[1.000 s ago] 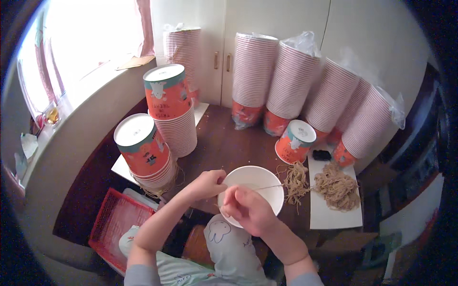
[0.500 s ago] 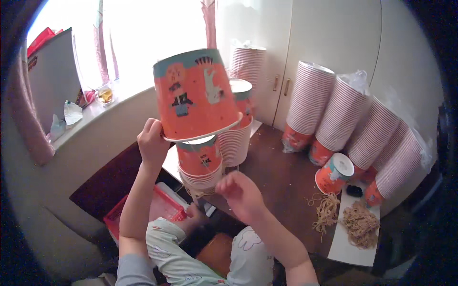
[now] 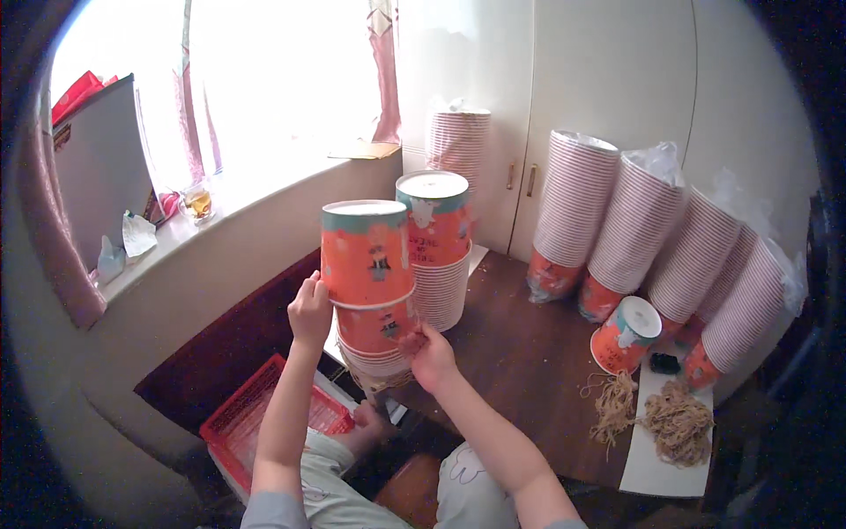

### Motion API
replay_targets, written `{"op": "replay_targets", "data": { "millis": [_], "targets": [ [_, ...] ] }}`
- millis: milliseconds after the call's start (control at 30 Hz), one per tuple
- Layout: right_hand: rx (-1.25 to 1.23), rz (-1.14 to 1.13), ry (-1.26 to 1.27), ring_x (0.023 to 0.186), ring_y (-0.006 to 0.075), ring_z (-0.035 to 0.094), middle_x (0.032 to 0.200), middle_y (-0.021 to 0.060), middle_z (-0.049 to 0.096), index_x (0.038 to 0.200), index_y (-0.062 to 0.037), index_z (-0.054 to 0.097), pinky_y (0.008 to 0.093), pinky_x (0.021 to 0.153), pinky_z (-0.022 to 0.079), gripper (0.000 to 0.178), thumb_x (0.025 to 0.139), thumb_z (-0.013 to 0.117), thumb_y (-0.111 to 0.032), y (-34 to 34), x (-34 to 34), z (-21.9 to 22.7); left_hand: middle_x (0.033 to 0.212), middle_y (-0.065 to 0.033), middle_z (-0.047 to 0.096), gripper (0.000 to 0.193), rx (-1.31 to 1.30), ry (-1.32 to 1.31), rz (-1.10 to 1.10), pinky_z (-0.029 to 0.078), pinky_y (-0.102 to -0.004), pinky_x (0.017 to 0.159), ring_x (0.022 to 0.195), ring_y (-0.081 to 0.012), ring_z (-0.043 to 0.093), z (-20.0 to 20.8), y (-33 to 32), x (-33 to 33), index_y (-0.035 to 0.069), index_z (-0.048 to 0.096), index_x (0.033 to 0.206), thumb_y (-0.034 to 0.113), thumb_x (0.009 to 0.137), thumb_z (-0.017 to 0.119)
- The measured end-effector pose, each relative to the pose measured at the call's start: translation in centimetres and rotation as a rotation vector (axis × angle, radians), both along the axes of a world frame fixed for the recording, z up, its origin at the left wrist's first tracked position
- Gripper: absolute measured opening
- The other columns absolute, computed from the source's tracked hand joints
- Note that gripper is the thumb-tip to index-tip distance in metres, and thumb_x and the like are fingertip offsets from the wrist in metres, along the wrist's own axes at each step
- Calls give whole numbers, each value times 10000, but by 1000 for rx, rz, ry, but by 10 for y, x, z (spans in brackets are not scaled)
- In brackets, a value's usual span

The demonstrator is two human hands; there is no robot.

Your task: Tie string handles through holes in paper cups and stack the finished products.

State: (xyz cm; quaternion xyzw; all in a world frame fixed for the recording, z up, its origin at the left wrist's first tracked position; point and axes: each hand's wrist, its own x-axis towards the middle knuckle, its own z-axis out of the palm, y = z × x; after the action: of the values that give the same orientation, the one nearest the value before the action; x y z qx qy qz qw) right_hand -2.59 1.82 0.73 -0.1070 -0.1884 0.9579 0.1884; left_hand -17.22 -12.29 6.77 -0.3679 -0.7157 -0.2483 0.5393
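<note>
An upside-down orange paper bucket (image 3: 365, 256) with a teal band and small printed figures sits on top of a nested stack of paper buckets (image 3: 377, 333). My left hand (image 3: 310, 310) is closed at the left side of the upper bucket's rim. Against the right side of the lower stack, my right hand (image 3: 432, 357) rests with bent fingers, partly blurred. Strands of twine (image 3: 381, 386) hang around the bottom of this stack. Just behind it stands another upside-down bucket stack (image 3: 436, 220), white-bottomed and orange.
Tall plastic-wrapped bucket stacks (image 3: 573, 198) line the right of the brown table (image 3: 511, 388). A single bucket (image 3: 627, 335) stands near two twine bundles (image 3: 677, 423) and a small black object (image 3: 664, 362). A red basket (image 3: 236, 401) is low left; a glass cup (image 3: 197, 203) stands on the sill.
My left hand has brought the raised bucket down onto the stack. My right hand has moved in to touch the stack's right side. The view has shifted slightly.
</note>
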Motion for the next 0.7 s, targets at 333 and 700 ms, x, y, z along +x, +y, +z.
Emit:
{"op": "replay_targets", "data": {
  "millis": [333, 700],
  "targets": [
    [66, 8, -292, 682, 163, 488, 709, 31, 515, 777, -83, 497, 320, 696, 425, 138, 836, 466, -204, 0, 7, -27, 745, -104, 544, 150, -309, -307, -77, 485, -340, 520, 636, -251, 570, -22, -29, 61, 34, 499, 806, 93, 678, 552],
    [247, -35, -378, 773, 154, 502, 848, 41, 529, 923, -75, 493, 293, 693, 422, 156, 815, 490, -188, 10, 24, -38, 1011, -73, 563, 366, -454, -164, -149, 327, -411, 921, 1013, -233, 506, 53, 15, 62, 114, 545, 1051, 292, 736, 602]
  ]
}}
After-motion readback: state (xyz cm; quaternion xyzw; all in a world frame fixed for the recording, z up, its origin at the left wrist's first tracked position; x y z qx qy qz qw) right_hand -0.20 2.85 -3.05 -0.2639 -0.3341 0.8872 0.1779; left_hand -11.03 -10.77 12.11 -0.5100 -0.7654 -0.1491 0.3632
